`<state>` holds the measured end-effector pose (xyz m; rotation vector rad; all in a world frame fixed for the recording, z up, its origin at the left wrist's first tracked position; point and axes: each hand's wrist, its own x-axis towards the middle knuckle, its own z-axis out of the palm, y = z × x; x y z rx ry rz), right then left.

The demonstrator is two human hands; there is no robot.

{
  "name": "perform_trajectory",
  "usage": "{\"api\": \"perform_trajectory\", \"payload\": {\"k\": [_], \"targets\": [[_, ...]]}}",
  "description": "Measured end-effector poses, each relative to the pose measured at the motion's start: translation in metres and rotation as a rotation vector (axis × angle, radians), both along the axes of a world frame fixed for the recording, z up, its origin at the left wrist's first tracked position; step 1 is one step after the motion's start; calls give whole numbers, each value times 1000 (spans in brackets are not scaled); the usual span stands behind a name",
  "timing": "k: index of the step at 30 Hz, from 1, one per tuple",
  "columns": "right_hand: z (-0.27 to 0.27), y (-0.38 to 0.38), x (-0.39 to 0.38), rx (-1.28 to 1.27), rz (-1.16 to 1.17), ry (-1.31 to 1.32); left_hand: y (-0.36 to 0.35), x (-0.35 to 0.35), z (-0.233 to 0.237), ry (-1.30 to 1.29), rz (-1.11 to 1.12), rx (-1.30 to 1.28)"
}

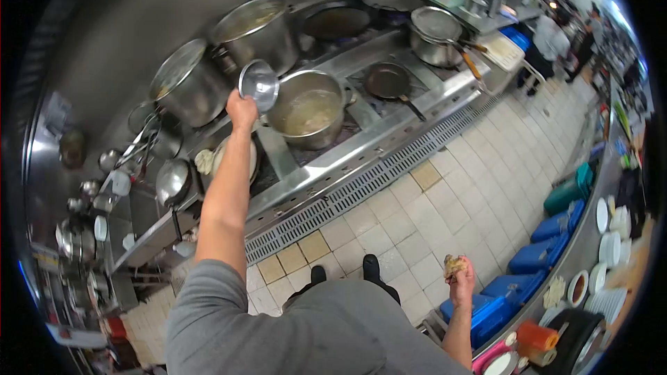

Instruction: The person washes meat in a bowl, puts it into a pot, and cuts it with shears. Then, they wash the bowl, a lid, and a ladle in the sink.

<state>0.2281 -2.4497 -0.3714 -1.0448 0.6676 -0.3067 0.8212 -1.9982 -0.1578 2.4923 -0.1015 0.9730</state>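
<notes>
My left hand [242, 111] is stretched out over the stove, closed on the edge of a shiny metal bowl [260, 83]. The bowl is tilted and overlaps the left rim of a wide steel pot [313, 142] with cloudy, pale liquid inside. Down at my right side, well away from the stove, my right hand [464, 285] is closed round a lumpy yellowish-brown piece [454, 266]; I cannot tell what it is.
Two tall stockpots [187, 83] stand behind the bowl. A small frying pan [388, 81] rests on a burner to the right. Blue bins [514, 285] line the counter behind my right arm, below stacked white bowls [609, 248]. Two people [552, 38] stand far right.
</notes>
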Motion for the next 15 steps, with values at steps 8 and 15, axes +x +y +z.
{"api": "perform_trajectory", "payload": {"k": [8,15], "targets": [[1,85,132,-9,546,58,221,-234,-82,251,-342,-1941],[1,321,217,33,1010,-19,387,-609,-231,-206,602,-2139]]}}
